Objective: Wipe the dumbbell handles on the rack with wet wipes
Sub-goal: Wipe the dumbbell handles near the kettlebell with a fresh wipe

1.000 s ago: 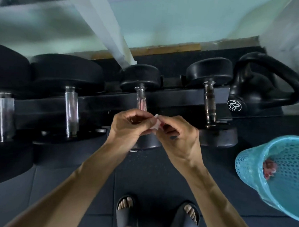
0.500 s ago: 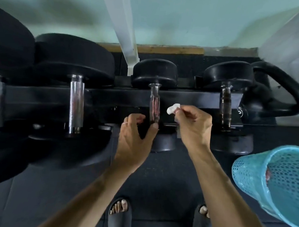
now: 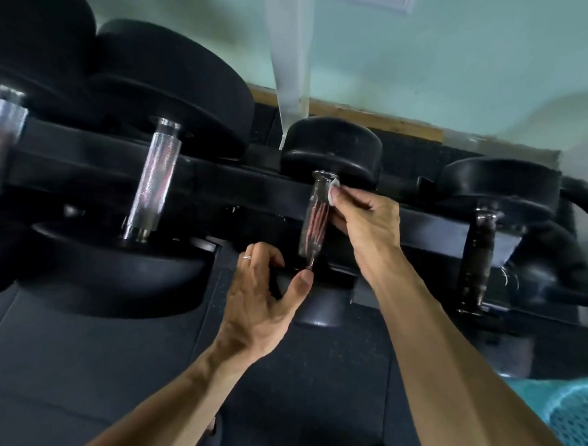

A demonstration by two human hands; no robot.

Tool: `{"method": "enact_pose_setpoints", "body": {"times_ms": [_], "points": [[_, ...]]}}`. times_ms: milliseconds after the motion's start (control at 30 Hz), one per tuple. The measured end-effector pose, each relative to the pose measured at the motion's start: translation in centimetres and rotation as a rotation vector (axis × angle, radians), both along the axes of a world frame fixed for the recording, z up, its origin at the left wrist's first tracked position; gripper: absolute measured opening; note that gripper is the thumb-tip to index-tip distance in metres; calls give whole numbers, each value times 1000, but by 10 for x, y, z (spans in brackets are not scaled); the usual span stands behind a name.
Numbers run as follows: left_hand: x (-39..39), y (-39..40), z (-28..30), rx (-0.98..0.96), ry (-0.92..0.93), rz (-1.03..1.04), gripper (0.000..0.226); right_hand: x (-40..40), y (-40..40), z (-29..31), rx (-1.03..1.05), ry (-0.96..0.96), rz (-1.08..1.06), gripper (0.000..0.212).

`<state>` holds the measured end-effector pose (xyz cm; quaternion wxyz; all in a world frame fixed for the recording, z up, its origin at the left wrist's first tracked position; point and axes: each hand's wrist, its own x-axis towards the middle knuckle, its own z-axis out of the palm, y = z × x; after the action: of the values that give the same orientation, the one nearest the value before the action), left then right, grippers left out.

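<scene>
The right hand point(image 3: 366, 226) pressed a small white wet wipe point(image 3: 333, 191) against the far end of the middle dumbbell handle point(image 3: 316, 220), just below the rear weight head point(image 3: 333, 150). Its grip was narrow — fingertips pinched on the wipe, which touched the right side of the chrome bar. The bar itself lay across the black rack point(image 3: 236, 193), reaching from the rear head down to the near head point(image 3: 322, 305), and reddish streaks showed along its knurled surface.

The left hand point(image 3: 265, 299) sat lower, at the near end of the same dumbbell. Its thumb reached up to touch the base of the handle while the fingers curled over the edge of the rack beside it; a ring point(image 3: 247, 257) showed on one finger. Whether the fingers truly clasped the rack edge or merely rested there could not be told, since their tips were hidden.

To the left on the rack lay a bigger dumbbell with a bright, knurled handle point(image 3: 154, 179), well apart from both hands, and another shiny handle point(image 3: 1, 136) at the frame's edge. To the right a darker, duller handle point(image 3: 478, 258) lay untouched. A blue mesh basket point(image 3: 567, 413) stood on the dark floor mat point(image 3: 77, 365) at the lower right, near the right forearm — partly cut off by the frame.
</scene>
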<state>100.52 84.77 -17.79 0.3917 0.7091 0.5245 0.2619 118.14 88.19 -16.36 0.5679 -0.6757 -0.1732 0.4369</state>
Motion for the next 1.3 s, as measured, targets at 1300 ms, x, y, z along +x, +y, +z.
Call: {"method": "enact_pose_setpoints", "body": {"times_ms": [1300], "points": [[-3,4,-1,-5,-34,3,42,-6,-17,13,-129,-288,98,14]]}}
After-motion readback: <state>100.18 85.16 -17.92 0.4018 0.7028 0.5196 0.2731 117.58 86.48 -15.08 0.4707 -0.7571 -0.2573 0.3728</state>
